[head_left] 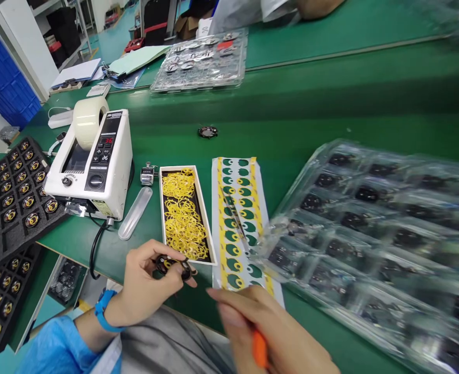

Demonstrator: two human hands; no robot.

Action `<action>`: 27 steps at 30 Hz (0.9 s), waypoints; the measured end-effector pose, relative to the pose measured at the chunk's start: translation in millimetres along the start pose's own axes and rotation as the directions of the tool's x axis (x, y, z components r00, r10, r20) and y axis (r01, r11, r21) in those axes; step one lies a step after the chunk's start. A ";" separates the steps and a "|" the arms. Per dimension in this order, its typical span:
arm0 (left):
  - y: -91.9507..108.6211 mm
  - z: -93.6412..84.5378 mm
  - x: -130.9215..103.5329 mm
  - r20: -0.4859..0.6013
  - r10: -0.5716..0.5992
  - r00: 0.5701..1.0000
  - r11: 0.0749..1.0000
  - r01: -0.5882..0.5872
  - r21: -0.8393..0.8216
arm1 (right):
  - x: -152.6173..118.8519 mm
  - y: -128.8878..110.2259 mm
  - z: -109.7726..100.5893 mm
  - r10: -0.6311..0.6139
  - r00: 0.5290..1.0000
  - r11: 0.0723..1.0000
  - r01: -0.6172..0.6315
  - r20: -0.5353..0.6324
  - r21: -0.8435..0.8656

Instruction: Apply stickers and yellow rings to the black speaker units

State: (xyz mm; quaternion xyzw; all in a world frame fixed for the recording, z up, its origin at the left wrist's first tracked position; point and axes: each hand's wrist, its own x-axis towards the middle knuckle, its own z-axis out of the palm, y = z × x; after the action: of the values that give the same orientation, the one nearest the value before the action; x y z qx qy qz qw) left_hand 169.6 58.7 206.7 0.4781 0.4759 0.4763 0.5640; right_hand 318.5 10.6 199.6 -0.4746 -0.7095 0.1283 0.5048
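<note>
My left hand (146,278), with a blue band at its wrist, pinches a small round black part (170,264) between thumb and fingers, just below the box. Closed around an orange-handled tool (259,347) is my right hand (272,322), slightly blurred; the tool's tip cannot be made out. Small yellow ring-like pieces (185,223) lie heaped in a white-rimmed box (206,221) beyond my left hand. To its right is a sheet of yellow-edged stickers (261,208), with thin tweezers (235,215) resting across it.
A clear blister tray (311,306) of black parts covers the right side. At left stand a tape dispenser (118,161), a tally counter (147,174) and a black foam tray (13,231) of round parts. One round part (208,132) lies farther back, before another clear tray (202,78).
</note>
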 end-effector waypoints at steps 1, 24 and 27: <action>0.0 0.5 -1.3 0.005 0.012 1.000 0.999 -0.012 0.042 | 2.9 0.3 5.1 -0.052 0.999 0.995 0.051 -0.016 -0.080; -6.8 -8.4 -8.8 -0.023 0.056 0.998 0.960 -0.048 0.276 | 39.9 11.0 4.4 0.238 0.957 0.919 -0.277 0.168 0.280; -10.2 -15.7 -7.5 -0.106 0.003 0.994 0.991 0.011 0.136 | 45.1 23.9 10.9 0.225 0.968 0.974 -0.224 0.109 -0.021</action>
State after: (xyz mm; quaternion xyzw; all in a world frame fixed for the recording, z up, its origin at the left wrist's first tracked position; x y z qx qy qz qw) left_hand 154.1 51.7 195.8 0.4888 0.5377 0.4662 0.5047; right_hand 320.6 62.3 205.6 -0.5461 -0.6787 0.2079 0.4449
